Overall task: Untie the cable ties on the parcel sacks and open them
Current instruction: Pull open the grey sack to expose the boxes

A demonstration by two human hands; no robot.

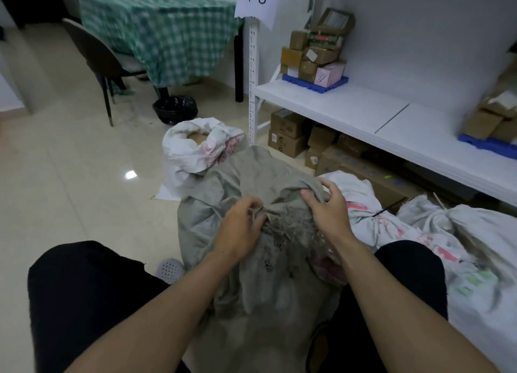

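A grey, dirty parcel sack (246,176) stands between my knees, its frayed mouth bunched at the middle. My left hand (240,227) pinches a fold of the sack's cloth at the gathered mouth. My right hand (327,213) grips the cloth on the other side of the mouth, fingers curled over a bunched ridge. No cable tie shows on this sack. To the right lies a white sack (363,221) closed with a black cable tie (382,211). Behind the grey sack stands an open white sack (193,146) with a box showing inside.
A white shelf (363,112) runs along the right with stacked cartons (316,56) on blue pallets and more boxes (288,136) beneath. More white sacks (475,232) lie at the right. A black bin (174,109), a chair (95,62) and a checked-cloth table (162,34) stand beyond.
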